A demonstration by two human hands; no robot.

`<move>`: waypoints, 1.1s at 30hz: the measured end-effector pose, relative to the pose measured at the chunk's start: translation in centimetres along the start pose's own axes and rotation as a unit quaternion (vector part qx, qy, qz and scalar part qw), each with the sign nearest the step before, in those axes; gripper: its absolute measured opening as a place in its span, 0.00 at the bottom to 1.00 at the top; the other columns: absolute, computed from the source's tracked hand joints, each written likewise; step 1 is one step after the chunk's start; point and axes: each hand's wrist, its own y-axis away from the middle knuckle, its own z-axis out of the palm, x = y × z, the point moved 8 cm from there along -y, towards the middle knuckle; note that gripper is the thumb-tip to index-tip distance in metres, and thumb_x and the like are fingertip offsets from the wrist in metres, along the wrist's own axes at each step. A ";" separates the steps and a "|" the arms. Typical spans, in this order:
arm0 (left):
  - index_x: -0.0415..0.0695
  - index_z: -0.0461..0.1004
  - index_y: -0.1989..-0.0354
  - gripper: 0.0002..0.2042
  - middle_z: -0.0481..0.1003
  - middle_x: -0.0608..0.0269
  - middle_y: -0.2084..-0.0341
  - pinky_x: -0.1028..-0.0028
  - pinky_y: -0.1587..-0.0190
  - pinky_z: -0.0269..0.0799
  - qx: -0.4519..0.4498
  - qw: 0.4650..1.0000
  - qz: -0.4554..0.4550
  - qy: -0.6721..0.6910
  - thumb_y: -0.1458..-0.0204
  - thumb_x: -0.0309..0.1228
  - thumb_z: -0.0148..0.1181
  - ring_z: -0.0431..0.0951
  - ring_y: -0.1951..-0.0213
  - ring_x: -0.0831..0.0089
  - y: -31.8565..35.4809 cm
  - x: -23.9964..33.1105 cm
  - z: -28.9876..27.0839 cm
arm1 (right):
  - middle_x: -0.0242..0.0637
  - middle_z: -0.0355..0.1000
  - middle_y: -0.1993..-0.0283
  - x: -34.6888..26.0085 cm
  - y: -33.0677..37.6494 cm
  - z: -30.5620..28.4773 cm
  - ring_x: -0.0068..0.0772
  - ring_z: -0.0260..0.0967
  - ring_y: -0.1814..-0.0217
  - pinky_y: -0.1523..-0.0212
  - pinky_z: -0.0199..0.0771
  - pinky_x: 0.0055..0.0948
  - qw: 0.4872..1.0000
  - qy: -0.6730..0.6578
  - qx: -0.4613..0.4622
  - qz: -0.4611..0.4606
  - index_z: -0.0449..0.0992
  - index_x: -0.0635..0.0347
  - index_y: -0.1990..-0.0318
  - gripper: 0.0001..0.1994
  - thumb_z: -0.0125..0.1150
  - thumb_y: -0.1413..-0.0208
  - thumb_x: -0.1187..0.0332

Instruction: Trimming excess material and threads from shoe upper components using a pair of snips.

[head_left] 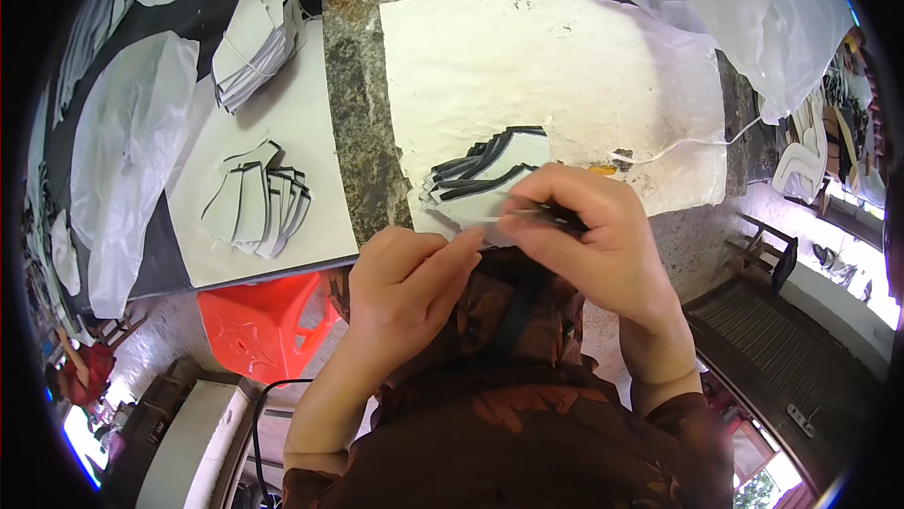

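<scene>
Both hands meet at the table's front edge, near a fanned pile of white cut pieces with dark edges [480, 168]. My left hand [400, 288] is closed, thumb and fingertips together; what they pinch, if anything, is too small to make out. Held in my right hand [603, 236] is a slim dark tool [557, 217]; its tip is blurred, so its kind does not show. The right fingertips almost touch the left ones, just below the pile. Farther left, a second fan of dark-edged white pieces [256, 203] lies on pale paper.
White paper [556, 57] covers part of the stone-patterned tabletop [353, 113]. A tied bundle of white pieces [250, 43] stands at the back left. Plastic bags [132, 151] lie on the left and hang at the back right. A white cord [692, 142] crosses the paper. A red stool [254, 330] is below.
</scene>
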 end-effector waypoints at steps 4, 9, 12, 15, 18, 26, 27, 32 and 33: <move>0.45 0.84 0.56 0.15 0.76 0.66 0.70 0.66 0.69 0.70 0.009 1.000 0.022 -0.013 0.54 0.22 0.72 0.74 0.71 0.65 0.4 -0.8 0.6 | 0.41 0.75 0.68 -0.7 -1.6 2.1 0.45 0.74 0.67 0.65 0.74 0.37 0.992 0.089 -0.035 -0.078 0.76 0.61 0.62 0.07 0.65 0.46 0.71; 0.45 0.84 0.56 0.15 0.75 0.65 0.71 0.66 0.69 0.69 0.022 0.999 0.038 -0.011 0.55 0.22 0.72 0.74 0.71 0.65 0.0 -0.6 0.6 | 0.43 0.75 0.68 -0.6 -2.6 2.4 0.48 0.74 0.67 0.65 0.73 0.37 0.980 0.180 -0.027 -0.079 0.77 0.61 0.61 0.09 0.67 0.49 0.73; 0.45 0.85 0.55 0.16 0.73 0.67 0.71 0.67 0.69 0.68 0.025 0.998 0.049 -0.018 0.56 0.22 0.71 0.73 0.71 0.66 -0.2 -0.4 0.6 | 0.42 0.74 0.69 -0.2 -2.7 2.1 0.47 0.74 0.68 0.66 0.72 0.37 0.976 0.201 -0.007 -0.079 0.76 0.61 0.62 0.08 0.65 0.49 0.71; 0.45 0.85 0.54 0.18 0.71 0.67 0.72 0.68 0.68 0.68 0.028 0.998 0.055 -0.031 0.58 0.22 0.72 0.71 0.71 0.67 -0.1 -0.4 0.6 | 0.43 0.74 0.70 0.0 -2.8 2.2 0.47 0.73 0.68 0.67 0.72 0.38 0.978 0.200 -0.014 -0.064 0.76 0.62 0.63 0.07 0.64 0.48 0.71; 0.46 0.85 0.54 0.19 0.71 0.68 0.71 0.68 0.67 0.67 0.027 0.997 0.060 -0.043 0.59 0.23 0.72 0.71 0.71 0.67 -0.2 -0.3 0.6 | 0.43 0.73 0.71 -0.2 -2.7 2.2 0.47 0.73 0.69 0.67 0.71 0.37 0.975 0.205 0.004 -0.085 0.75 0.61 0.63 0.07 0.64 0.49 0.71; 0.50 0.85 0.55 0.18 0.75 0.69 0.60 0.66 0.56 0.67 0.048 0.993 0.057 -0.094 0.59 0.26 0.73 0.72 0.59 0.65 0.4 0.1 0.6 | 0.42 0.72 0.71 0.2 -2.6 2.2 0.45 0.72 0.70 0.69 0.70 0.36 0.979 0.191 0.025 -0.062 0.75 0.61 0.63 0.08 0.66 0.49 0.71; 0.51 0.86 0.56 0.18 0.75 0.69 0.56 0.65 0.53 0.66 0.058 0.990 0.056 -0.112 0.59 0.27 0.73 0.71 0.57 0.65 0.4 0.2 0.5 | 0.42 0.72 0.71 0.2 -2.5 2.2 0.45 0.72 0.70 0.69 0.70 0.36 0.979 0.190 0.026 -0.062 0.75 0.61 0.63 0.08 0.66 0.49 0.71; 0.53 0.86 0.57 0.17 0.76 0.71 0.52 0.63 0.51 0.64 0.069 0.986 0.061 -0.139 0.60 0.29 0.74 0.71 0.55 0.66 0.8 0.3 0.7 | 0.41 0.73 0.71 0.1 -2.4 2.2 0.45 0.72 0.70 0.68 0.71 0.37 0.978 0.193 0.032 -0.070 0.75 0.61 0.64 0.08 0.66 0.49 0.71; 0.54 0.86 0.57 0.17 0.76 0.71 0.51 0.63 0.51 0.63 0.071 0.985 0.059 -0.144 0.60 0.30 0.74 0.71 0.55 0.66 0.8 0.3 0.7 | 0.41 0.73 0.71 0.2 -2.4 2.3 0.45 0.72 0.70 0.68 0.71 0.37 0.978 0.192 0.032 -0.070 0.75 0.61 0.64 0.08 0.66 0.49 0.71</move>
